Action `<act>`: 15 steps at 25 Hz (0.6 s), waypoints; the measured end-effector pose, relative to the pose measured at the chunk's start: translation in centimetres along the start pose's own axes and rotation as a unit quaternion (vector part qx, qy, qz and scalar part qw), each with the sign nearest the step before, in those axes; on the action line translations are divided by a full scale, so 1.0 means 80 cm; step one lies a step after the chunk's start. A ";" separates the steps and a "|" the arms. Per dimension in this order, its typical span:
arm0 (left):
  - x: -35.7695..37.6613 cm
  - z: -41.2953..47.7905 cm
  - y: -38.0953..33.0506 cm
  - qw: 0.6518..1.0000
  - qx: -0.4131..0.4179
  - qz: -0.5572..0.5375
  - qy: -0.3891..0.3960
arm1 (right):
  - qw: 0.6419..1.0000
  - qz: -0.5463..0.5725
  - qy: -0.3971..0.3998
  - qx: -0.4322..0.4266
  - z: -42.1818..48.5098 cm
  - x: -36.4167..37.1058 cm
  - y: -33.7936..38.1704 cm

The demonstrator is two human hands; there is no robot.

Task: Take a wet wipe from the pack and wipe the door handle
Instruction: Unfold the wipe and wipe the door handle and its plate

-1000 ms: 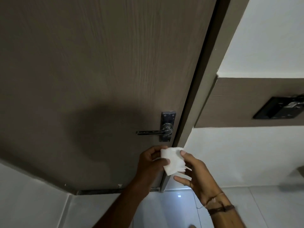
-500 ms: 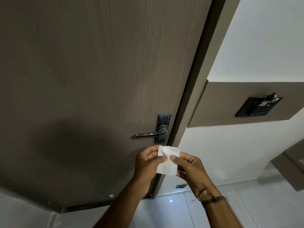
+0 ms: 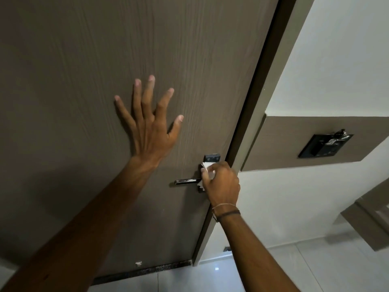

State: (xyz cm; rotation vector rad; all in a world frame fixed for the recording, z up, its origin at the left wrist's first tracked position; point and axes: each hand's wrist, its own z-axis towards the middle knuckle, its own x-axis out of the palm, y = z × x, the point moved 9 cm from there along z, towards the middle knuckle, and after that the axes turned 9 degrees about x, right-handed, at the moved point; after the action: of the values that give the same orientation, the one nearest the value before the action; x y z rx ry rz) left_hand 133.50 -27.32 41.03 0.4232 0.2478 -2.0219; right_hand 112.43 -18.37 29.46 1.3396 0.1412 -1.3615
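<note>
A metal lever door handle [image 3: 186,181] sticks out to the left from its dark backplate [image 3: 212,158] near the right edge of the brown door [image 3: 84,60]. My right hand [image 3: 221,182] grips a white wet wipe [image 3: 207,167] and presses it against the handle's base, hiding the pivot. My left hand [image 3: 150,123] lies flat on the door above and left of the handle, fingers spread, holding nothing. The wipe pack is out of sight.
The door frame [image 3: 259,102] runs along the door's right edge. A black wall panel [image 3: 325,145] sits on a brown strip of the white wall to the right. Pale floor tiles [image 3: 273,270] lie below.
Both hands held the wipe below the handle before. Now my left hand has let go and risen flat onto the door, while my right hand carried the wipe up onto the handle's base.
</note>
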 end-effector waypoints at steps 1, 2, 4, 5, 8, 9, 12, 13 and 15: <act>0.011 0.000 0.007 1.000 0.017 0.014 0.003 | 0.999 -0.019 0.013 -0.024 -0.004 0.009 0.001; 0.019 -0.002 0.012 0.999 0.035 0.030 0.001 | 0.998 -0.036 0.025 -0.053 -0.010 0.013 0.001; 0.028 -0.005 0.016 0.995 0.066 0.067 -0.013 | 0.986 -0.088 0.063 -0.123 -0.018 0.025 -0.001; 0.030 -0.006 0.017 0.994 0.072 0.078 -0.022 | 0.973 -0.135 0.086 -0.167 -0.020 0.033 -0.002; 0.037 -0.011 0.016 0.993 0.067 0.084 -0.039 | 0.925 -0.244 0.120 -0.264 -0.026 0.047 -0.008; 0.039 -0.013 0.017 0.994 0.063 0.079 -0.043 | 0.914 -0.264 0.121 -0.285 -0.026 0.050 -0.008; 0.037 -0.019 0.020 0.993 0.061 0.075 -0.068 | 0.880 -0.281 0.111 -0.366 -0.029 0.054 -0.001; 0.037 -0.019 0.021 0.992 0.063 0.073 -0.077 | 0.873 -0.276 0.117 -0.384 -0.029 0.057 -0.002; 0.038 -0.020 0.022 0.991 0.067 0.068 -0.091 | 0.874 -0.263 0.119 -0.390 -0.021 0.056 -0.006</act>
State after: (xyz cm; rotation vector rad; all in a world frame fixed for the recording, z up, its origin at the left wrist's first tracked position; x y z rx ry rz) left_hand 134.08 -30.08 38.37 0.3269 -0.0298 -1.9348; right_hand 114.49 -19.69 25.29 0.7727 1.1714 -1.3362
